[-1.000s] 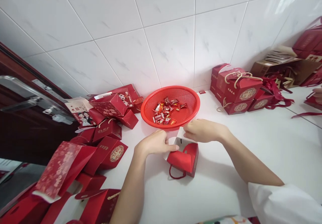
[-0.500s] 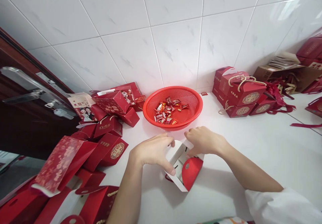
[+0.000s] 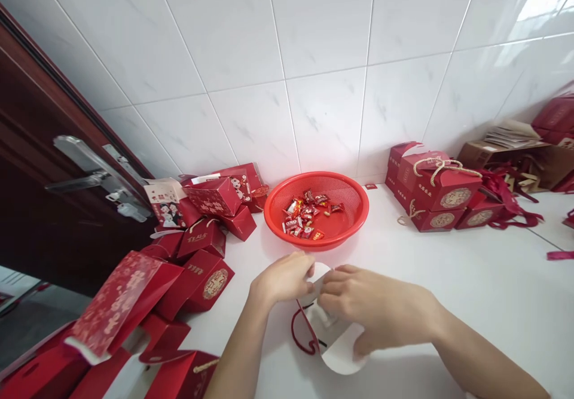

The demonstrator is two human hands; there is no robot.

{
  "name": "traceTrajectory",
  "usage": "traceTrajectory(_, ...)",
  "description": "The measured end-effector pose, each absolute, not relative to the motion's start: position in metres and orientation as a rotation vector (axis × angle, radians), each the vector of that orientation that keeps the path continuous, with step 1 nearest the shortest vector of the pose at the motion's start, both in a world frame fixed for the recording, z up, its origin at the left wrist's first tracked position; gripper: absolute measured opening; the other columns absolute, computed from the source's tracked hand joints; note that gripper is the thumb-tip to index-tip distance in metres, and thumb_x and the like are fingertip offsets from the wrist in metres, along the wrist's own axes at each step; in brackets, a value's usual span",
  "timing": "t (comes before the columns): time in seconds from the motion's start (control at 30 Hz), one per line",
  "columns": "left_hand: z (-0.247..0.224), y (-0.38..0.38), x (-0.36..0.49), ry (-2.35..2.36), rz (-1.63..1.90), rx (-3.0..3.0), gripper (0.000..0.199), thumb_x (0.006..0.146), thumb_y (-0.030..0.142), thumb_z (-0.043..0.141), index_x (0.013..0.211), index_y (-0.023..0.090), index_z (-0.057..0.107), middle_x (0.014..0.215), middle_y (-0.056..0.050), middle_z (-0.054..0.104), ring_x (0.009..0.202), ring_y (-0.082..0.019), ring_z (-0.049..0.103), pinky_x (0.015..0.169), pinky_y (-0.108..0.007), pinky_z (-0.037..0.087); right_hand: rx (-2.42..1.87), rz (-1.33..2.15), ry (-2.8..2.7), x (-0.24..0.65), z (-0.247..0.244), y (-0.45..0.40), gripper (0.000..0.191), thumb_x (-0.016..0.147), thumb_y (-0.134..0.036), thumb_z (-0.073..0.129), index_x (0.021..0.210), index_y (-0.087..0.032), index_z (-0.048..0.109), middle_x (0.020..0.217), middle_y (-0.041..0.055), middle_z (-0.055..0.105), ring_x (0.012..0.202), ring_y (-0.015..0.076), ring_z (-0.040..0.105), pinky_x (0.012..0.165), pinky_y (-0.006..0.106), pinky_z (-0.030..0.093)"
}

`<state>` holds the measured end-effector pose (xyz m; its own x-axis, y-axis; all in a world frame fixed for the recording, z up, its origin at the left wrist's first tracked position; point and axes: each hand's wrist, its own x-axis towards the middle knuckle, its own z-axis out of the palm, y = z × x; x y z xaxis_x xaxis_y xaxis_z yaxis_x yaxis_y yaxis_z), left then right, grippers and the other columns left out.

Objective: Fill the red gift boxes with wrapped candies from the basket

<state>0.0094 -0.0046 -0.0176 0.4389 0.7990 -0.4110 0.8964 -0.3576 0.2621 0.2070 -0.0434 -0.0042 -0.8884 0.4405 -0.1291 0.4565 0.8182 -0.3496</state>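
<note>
We see the open box [image 3: 323, 322] on the counter [image 3: 399, 258], just in front of the red basket [image 3: 314, 244]; the left hand [image 3: 283, 279] curls at the far flap [image 3: 321, 270], the right hand [image 3: 372, 303] arches palm-down, fingers half-bent, thumb apart; we cannot tell either grip; unlike half a second earlier, the rounded near flap [image 3: 341, 357] shows white and the right hand covers more

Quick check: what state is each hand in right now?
Left hand: curled at the far flap of the open box; grip cannot be told.
Right hand: spread over the box; grip cannot be told.
</note>
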Motion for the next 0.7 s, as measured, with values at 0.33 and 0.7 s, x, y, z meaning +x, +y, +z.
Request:
traceTrajectory(0.33,-0.007,0.001,-0.012,1.404,-0.215,2.071,0.053,0.060,0.051,0.079,0.101,0.022,0.061,0.097,-0.001,0.065,0.090,-0.023,0.060,0.068,-0.027,0.041,1.208,-0.321,2.657,0.201,-0.009,-0.039,0.063,0.066,-0.041,0.085,0.118,-0.014,0.060,0.108,0.0155,0.066,0.096,0.0349,0.065,0.085,0.046,0.046)
traceTrajectory(0.7,-0.013,0.015,-0.040,1.394,-0.171,1.842,0.074,0.043,0.033,0.089,0.112,0.021,0.064,0.117,-0.004,0.067,0.104,-0.026,0.063,0.081,-0.029,0.048,1.244,-0.415,2.559,0.194,-0.022,-0.027,0.066,0.063,-0.039,0.087,0.118,-0.013,0.061,0.108,0.0140,0.066,0.088,0.0323,0.068,0.064,0.032,0.042)
